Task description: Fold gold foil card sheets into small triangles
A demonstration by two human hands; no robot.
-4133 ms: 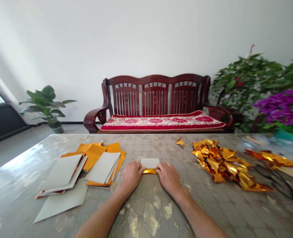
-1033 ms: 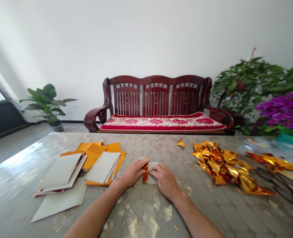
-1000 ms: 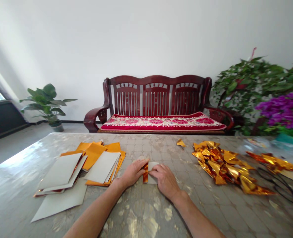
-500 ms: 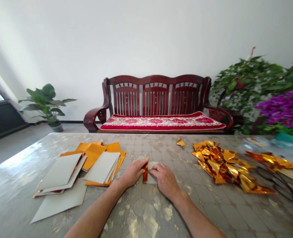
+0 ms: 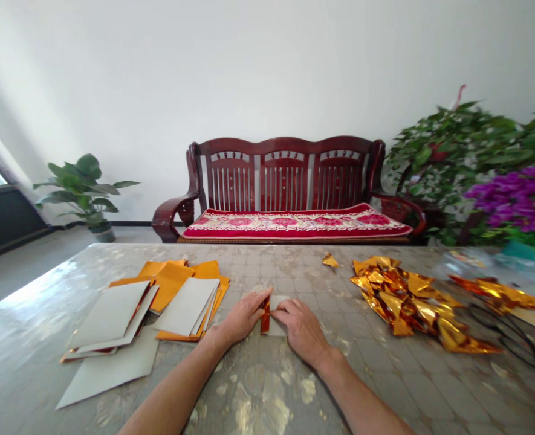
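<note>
Head view, looking down across a marbled table (image 5: 258, 386) toward a red wooden bench (image 5: 285, 187). Left hand (image 5: 242, 317) and right hand (image 5: 300, 329) meeting at table centre, fingertips pinched on a small folded sheet (image 5: 274, 320), white face up, with a gold foil strip (image 5: 265, 315) standing up along its left edge. Sheet lying flat on the table between both hands, partly hidden under the right fingers. Stack of flat gold-and-white sheets (image 5: 158, 302) well to the left; heap of finished gold folded pieces (image 5: 407, 302) well to the right, black scissors (image 5: 507, 332) beyond. Likely risks: foil slipping under the fingertips, giving a crooked crease; thin foil tearing if pressed too hard along the fold.
</note>
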